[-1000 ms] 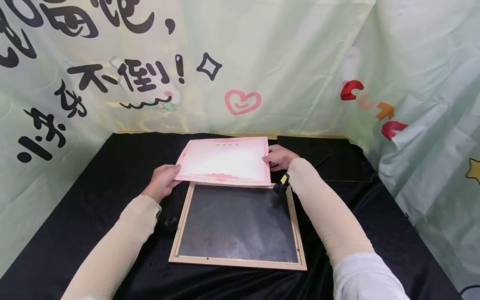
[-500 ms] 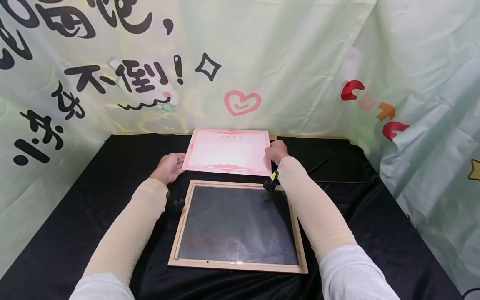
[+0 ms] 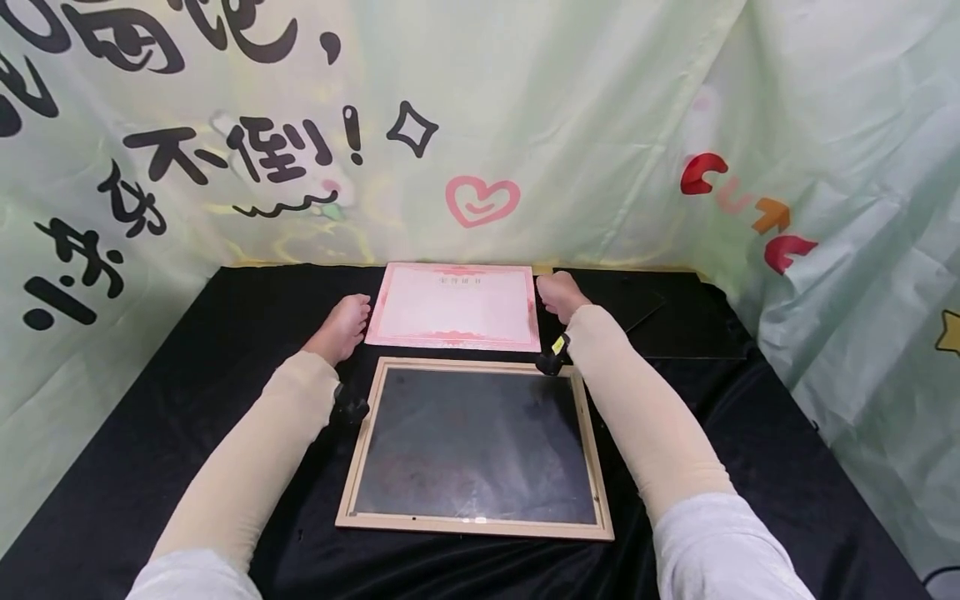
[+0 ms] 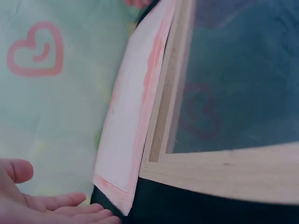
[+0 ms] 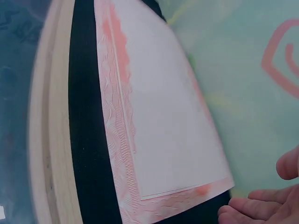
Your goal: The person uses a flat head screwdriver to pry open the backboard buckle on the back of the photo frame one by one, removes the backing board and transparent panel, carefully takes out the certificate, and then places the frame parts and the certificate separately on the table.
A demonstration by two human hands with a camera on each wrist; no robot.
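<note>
A pink-bordered certificate sheet (image 3: 453, 308) lies flat on the black cloth behind a wooden picture frame (image 3: 474, 528). Beside the sheet's left edge is my left hand (image 3: 342, 328); in the left wrist view its thumb and fingers (image 4: 70, 199) are spread apart with nothing between them. At the opposite edge my right hand (image 3: 561, 296) sits close to the upper right corner. The right wrist view shows the relaxed fingers (image 5: 257, 207) just off the paper's edge, holding nothing. Within the picture frame is a clear, shiny pane (image 3: 480, 450).
Dark flat boards (image 3: 675, 321) lie at the back right of the black tablecloth (image 3: 187, 400), partly behind the right arm. A pale green printed curtain (image 3: 585, 125) hangs right behind the table. Small black cameras (image 3: 551, 360) are strapped to both wrists.
The certificate went from being held above the picture frame's far edge to lying on the cloth behind it. Both hands have let go and moved slightly off its sides.
</note>
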